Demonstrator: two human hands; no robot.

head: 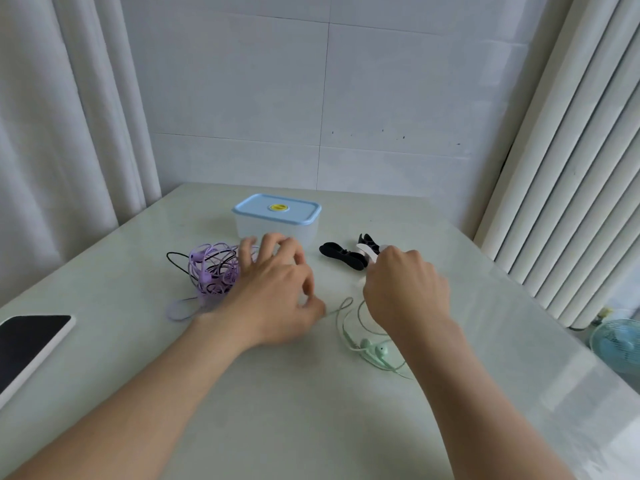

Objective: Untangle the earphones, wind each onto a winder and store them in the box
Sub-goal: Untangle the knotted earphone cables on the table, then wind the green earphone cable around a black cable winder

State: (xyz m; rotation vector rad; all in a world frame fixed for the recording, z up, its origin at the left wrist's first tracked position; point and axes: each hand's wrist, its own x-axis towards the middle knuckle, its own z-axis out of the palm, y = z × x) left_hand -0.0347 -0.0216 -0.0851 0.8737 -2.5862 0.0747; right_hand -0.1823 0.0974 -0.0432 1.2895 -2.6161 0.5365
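Note:
A tangle of purple and black earphones [211, 270] lies left of centre on the pale table [311, 410]. My left hand [273, 289] hovers beside it with its fingers spread, while thumb and forefinger pinch the end of the mint-green earphone cable [341, 306]. The green earbuds [374, 349] lie under my right forearm. My right hand [401, 289] grips a white winder [367, 253]. Two black winders [341, 255] lie just beyond it. The clear box [277, 226] stands behind, its blue lid on.
A phone [27, 344] lies face up at the table's left edge. Curtains hang at the left, and a white radiator [571, 168] stands at the right. A small blue fan [616, 344] sits below the table's right edge.

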